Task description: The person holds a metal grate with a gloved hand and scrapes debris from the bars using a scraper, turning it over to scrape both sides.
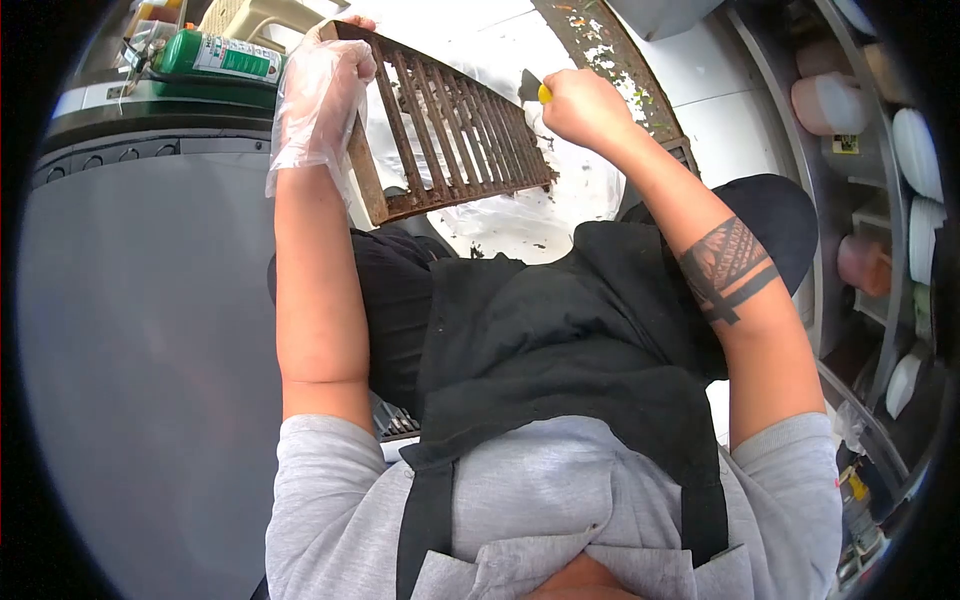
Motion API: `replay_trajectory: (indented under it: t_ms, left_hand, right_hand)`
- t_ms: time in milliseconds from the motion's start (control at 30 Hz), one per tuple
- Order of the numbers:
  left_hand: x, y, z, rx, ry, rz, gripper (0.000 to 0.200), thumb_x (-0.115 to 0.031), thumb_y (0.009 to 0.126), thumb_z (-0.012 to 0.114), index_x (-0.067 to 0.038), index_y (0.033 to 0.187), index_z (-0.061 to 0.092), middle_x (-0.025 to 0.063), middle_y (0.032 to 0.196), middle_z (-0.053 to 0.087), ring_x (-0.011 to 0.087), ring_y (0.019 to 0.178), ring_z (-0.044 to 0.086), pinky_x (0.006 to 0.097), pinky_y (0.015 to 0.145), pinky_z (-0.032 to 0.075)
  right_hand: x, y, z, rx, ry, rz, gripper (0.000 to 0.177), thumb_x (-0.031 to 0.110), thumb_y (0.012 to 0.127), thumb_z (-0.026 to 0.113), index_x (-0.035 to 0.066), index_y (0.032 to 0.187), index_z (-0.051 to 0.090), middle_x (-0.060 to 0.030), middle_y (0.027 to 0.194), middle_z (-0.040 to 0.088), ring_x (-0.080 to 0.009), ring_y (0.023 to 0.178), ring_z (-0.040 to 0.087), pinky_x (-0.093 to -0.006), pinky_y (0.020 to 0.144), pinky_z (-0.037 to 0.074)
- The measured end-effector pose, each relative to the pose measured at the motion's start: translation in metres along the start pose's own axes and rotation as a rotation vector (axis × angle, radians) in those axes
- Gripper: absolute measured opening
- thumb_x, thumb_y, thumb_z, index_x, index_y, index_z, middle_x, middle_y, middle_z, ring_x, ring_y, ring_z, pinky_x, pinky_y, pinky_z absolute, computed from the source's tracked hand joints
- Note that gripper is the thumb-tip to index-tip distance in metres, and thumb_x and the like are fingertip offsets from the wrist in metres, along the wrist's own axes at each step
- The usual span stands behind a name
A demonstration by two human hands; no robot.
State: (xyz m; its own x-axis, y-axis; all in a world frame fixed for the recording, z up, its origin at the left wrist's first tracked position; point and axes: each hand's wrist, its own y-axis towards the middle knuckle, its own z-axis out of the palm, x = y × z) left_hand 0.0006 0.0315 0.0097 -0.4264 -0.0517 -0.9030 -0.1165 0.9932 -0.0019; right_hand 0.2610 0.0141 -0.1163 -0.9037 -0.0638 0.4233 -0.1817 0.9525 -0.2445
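Note:
My left hand [322, 85], in a clear plastic glove, grips the upper left end of a rusty drain grate [445, 200]. The slatted grate is tilted up in front of my knees, with dark crust along its bars and lower edge. My right hand [583, 108], bare, is closed around the yellow handle of a small scraper [545, 93]. The scraper's dark blade points toward the grate's far right side, a short way off its bars. White plastic sheeting [590, 195] sprinkled with dark flakes lies beneath the grate.
An open floor channel [600, 45] littered with debris runs past my right hand. To the left stands a large grey appliance [150, 320], with a green canister [220, 56] beyond it. Shelves [850, 190] of tubs and white containers line the right side.

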Motion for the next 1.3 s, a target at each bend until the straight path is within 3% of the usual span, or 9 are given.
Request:
replay_trajectory:
  t_ms: [67,267,333,733,900,1133,1200,1267,1300]
  left_hand:
    - [-0.012,-0.015,0.004,0.012,-0.194,-0.054,0.055,0.000,0.071,0.050,0.000,0.124,0.066,0.0002,0.094,0.067,0.0075,0.071,0.052,0.0210,0.065,0.043]
    - [-0.011,-0.016,0.005,0.037,-0.307,-0.134,0.058,0.005,0.070,0.046,0.005,0.125,0.063,0.0107,0.113,0.065,0.0169,0.095,0.066,0.0310,0.085,0.056]
    - [-0.022,-0.023,0.009,-0.123,-0.317,-0.125,0.040,0.002,0.065,0.054,0.002,0.103,0.065,0.0048,0.082,0.060,0.0179,0.080,0.059,0.0323,0.071,0.053]
    - [-0.004,-0.027,-0.019,-0.044,-0.387,-0.203,0.045,0.015,0.063,0.051,0.003,0.104,0.063,0.0067,0.072,0.057,0.0171,0.050,0.053,0.0287,0.045,0.042]
    - [-0.046,-0.060,-0.027,-0.081,-0.407,-0.107,0.045,0.009,0.060,0.050,0.006,0.104,0.061,0.0112,0.083,0.060,0.0207,0.059,0.060,0.0283,0.053,0.049]
    - [-0.014,-0.034,-0.050,-0.190,-0.281,-0.248,0.045,0.011,0.062,0.050,0.005,0.106,0.062,0.0097,0.073,0.058,0.0201,0.054,0.056,0.0315,0.045,0.044]
    - [-0.010,-0.041,-0.055,-0.171,-0.273,-0.236,0.046,0.012,0.062,0.048,0.005,0.105,0.063,0.0101,0.080,0.060,0.0209,0.061,0.059,0.0300,0.050,0.047]
    - [0.007,-0.034,-0.061,-0.134,-0.336,-0.160,0.057,0.009,0.071,0.044,0.005,0.125,0.063,0.0128,0.120,0.065,0.0205,0.111,0.065,0.0413,0.093,0.057]
    - [0.007,-0.031,-0.064,-0.094,-0.357,-0.181,0.059,0.011,0.072,0.043,0.007,0.129,0.060,0.0145,0.129,0.063,0.0212,0.123,0.060,0.0442,0.094,0.057]
  right_hand:
    - [-0.002,-0.002,0.004,-0.030,0.065,0.000,0.028,0.014,0.079,0.062,0.003,0.101,0.076,-0.0218,0.103,0.074,-0.0381,0.097,0.073,-0.0462,0.087,0.058]
    - [0.002,-0.004,0.003,0.026,0.128,-0.026,0.036,0.020,0.083,0.067,0.000,0.112,0.075,-0.0245,0.099,0.074,-0.0392,0.094,0.072,-0.0443,0.088,0.056]
    - [0.002,-0.004,0.001,0.002,0.196,0.007,0.035,0.020,0.083,0.066,0.000,0.111,0.076,-0.0247,0.098,0.074,-0.0384,0.094,0.072,-0.0435,0.088,0.056]
    - [0.007,0.000,-0.005,-0.134,0.124,-0.010,0.031,0.016,0.077,0.059,0.000,0.098,0.076,-0.0252,0.097,0.073,-0.0418,0.094,0.070,-0.0490,0.087,0.055]
    - [0.006,0.012,0.003,0.108,0.468,0.116,0.036,0.016,0.086,0.073,-0.001,0.118,0.075,-0.0061,0.082,0.073,-0.0083,0.061,0.064,-0.0271,0.053,0.050]
    - [0.043,0.068,0.018,0.113,0.622,0.006,0.035,0.017,0.087,0.072,-0.001,0.117,0.075,-0.0047,0.086,0.073,-0.0103,0.063,0.064,-0.0280,0.053,0.049]
    - [0.054,0.090,0.015,0.108,0.618,-0.069,0.034,0.020,0.088,0.070,-0.001,0.114,0.076,-0.0045,0.088,0.074,-0.0106,0.066,0.065,-0.0286,0.055,0.050]
    - [0.075,0.106,0.000,0.122,0.646,0.023,0.022,0.022,0.090,0.069,0.003,0.097,0.078,-0.0104,0.081,0.074,-0.0188,0.068,0.069,-0.0346,0.061,0.054]
    - [0.077,0.118,0.001,0.130,0.648,0.017,0.022,0.022,0.090,0.069,0.003,0.097,0.078,-0.0104,0.081,0.074,-0.0188,0.068,0.069,-0.0346,0.061,0.054]
